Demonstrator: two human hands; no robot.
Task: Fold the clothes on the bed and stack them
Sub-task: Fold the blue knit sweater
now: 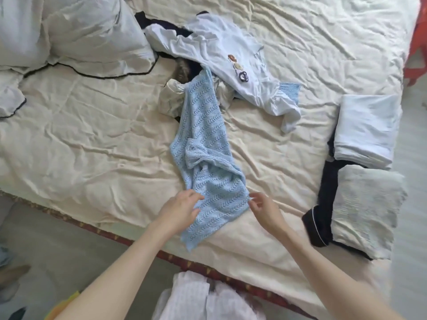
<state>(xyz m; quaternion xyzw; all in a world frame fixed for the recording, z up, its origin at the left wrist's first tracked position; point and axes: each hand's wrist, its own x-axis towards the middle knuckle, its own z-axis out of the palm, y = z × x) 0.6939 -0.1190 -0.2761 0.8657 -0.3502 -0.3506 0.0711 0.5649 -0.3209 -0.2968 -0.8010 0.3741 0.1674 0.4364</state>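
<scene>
Knit (203, 144), pale blue, trails from the far pile (208, 65) to the bed's near edge. My left hand (182, 209) rests on its near end, fingers loose; my right hand (263, 207) pinches the right edge. Pulling could drag the pile along or stretch the open weave.

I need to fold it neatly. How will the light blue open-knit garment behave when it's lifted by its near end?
The light blue open-knit garment will likely hang limp: it already lies rumpled and bunched on the cream bedsheet. Its holey knit suggests it's light and may stretch or snag on fingers. Its far end lies over the clothes pile, so it could drag them.
</scene>
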